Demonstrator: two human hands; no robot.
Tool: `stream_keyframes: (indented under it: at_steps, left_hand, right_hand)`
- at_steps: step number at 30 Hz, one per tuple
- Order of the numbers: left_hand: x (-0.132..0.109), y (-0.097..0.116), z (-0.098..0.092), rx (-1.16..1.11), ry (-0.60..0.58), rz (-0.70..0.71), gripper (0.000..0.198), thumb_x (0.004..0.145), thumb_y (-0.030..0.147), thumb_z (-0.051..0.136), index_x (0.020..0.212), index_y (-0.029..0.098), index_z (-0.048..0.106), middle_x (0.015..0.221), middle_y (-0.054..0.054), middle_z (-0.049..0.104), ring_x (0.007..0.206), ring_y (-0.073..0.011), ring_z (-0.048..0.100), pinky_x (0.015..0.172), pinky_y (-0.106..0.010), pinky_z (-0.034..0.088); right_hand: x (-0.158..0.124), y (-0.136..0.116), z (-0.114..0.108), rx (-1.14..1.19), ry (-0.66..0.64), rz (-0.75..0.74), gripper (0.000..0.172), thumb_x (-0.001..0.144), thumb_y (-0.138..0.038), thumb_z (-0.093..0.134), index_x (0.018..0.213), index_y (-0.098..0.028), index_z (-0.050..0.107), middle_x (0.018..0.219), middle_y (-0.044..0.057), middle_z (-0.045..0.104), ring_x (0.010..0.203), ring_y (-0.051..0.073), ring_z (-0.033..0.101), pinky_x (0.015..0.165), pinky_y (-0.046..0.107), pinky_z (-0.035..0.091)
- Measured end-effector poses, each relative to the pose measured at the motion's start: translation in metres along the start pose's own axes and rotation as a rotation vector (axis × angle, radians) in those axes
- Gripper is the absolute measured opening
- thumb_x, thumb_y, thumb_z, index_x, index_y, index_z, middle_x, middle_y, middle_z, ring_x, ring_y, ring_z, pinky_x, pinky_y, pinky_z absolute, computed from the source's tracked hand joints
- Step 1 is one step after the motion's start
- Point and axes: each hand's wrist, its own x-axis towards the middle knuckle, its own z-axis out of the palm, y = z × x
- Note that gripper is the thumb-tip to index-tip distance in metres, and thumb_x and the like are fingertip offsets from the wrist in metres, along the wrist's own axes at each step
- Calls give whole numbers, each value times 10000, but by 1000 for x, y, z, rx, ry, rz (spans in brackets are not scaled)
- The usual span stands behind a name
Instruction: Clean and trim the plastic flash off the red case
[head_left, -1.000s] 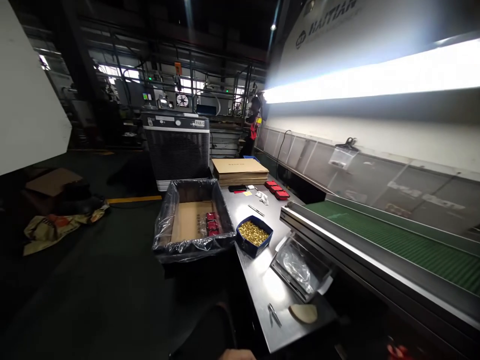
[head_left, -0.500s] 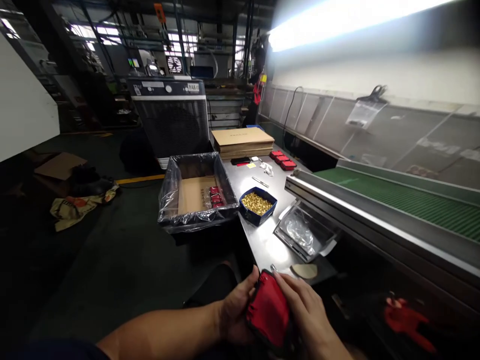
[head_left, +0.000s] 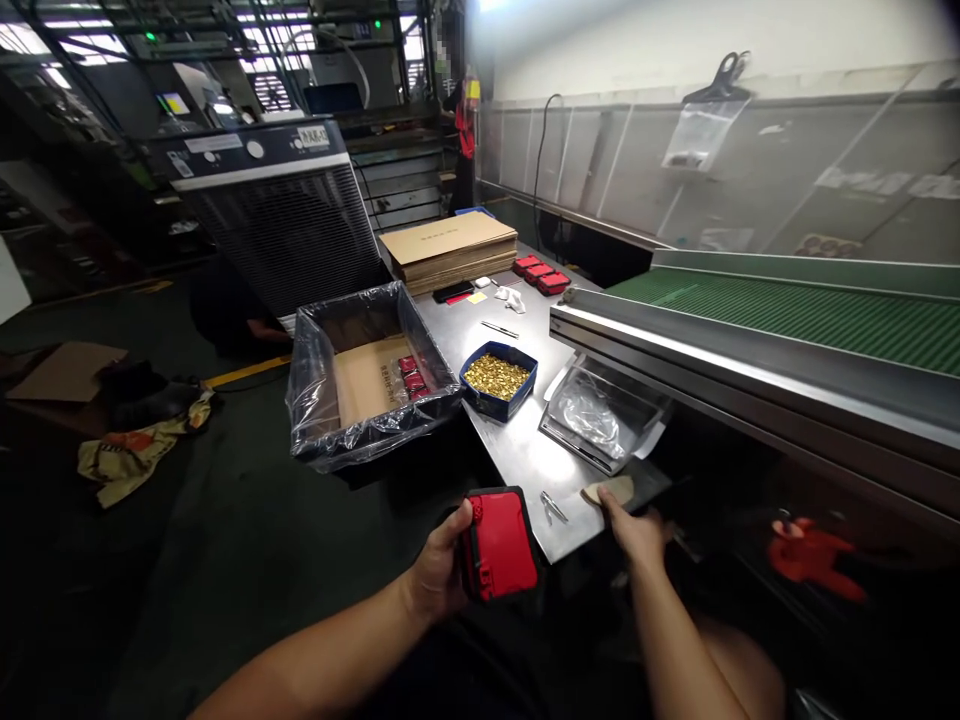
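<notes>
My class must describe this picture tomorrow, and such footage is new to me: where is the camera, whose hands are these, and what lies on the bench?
The camera is worn on a person's head and looks forward and down, so the two bare arms at the bottom are that person's own. The left hand holds a red plastic case. The right hand reaches to the near edge of the steel table, beside a tan oval pad and tweezers; whether it touches the pad is unclear. Further along lie a blue tray of small brass parts, clear plastic bags and a stack of flat cardboard. A bag-lined carton stands to the left, a green conveyor belt to the right.
</notes>
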Motion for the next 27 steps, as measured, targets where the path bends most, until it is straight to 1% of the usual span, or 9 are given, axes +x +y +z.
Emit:
stream_keyframes:
  at_steps: [3,5,7,10,13,16,19,21,27]
  left_hand:
    - [3,4,9,15,-35,39,821,673,627,864,1242,68,668,1236,-227,655,1121,-388,647,1003,-481,511]
    - [5,5,15,0,-95,84,759,754,558,824,1307,78,624,1326,-241,594,1186,-361,613,1009,-459,505]
    - [8,5,20,-13,-138,115,720,796,506,797,1363,116,584,1349,-231,571,1197,-338,601,970,-432,517]
    - [12,1,27,-16,-113,109,748,781,519,817,1392,166,568,1265,-197,614,1101,-318,641,926,-408,525]
    - [13,-2,34,-46,-87,70,810,732,620,836,1368,178,599,1232,-168,634,1042,-291,656,949,-397,518]
    - [14,-4,40,-88,-82,31,858,704,713,810,1329,152,633,1231,-160,642,1039,-261,649,966,-360,514]
    - [14,-5,44,-75,-11,19,896,686,719,822,1320,115,638,1215,-163,654,1027,-235,644,944,-322,527]
    - [14,-6,44,-56,15,6,918,664,729,830,1316,110,642,1166,-161,672,987,-235,653,910,-325,543]
    - [10,-9,45,39,13,52,938,621,759,836,1287,120,671,1090,-146,692,906,-214,671,845,-292,562]
  right_hand:
    - [-10,18,-10,101,-67,117,676,618,-660,710,955,-74,697,860,198,706,908,358,681,781,435,576]
    - [-31,26,-20,158,-91,164,701,633,-708,683,932,-74,695,767,168,696,743,311,681,612,386,558]
    - [-60,24,-33,234,-120,169,744,635,-729,695,978,-69,689,760,148,700,662,267,666,539,345,538]
    - [-113,-1,-54,377,-174,52,727,624,-660,794,1044,-78,681,824,123,719,669,223,680,556,276,561]
    - [-159,-35,-75,380,-234,-216,563,700,-567,802,1046,-137,692,905,89,736,772,186,720,639,160,577]
    - [-182,-56,-86,309,-217,-535,399,801,-473,749,1089,-204,691,995,40,746,844,145,737,700,88,565]
    - [-189,-64,-87,277,-258,-771,234,879,-369,690,1080,-249,691,1017,2,733,858,115,725,765,108,573]
    - [-191,-67,-85,294,-294,-830,185,899,-334,674,1073,-272,690,1005,-13,722,860,105,710,787,136,573]
    - [-197,-75,-83,368,-429,-838,187,897,-297,687,1084,-283,696,1020,8,700,874,143,683,732,239,561]
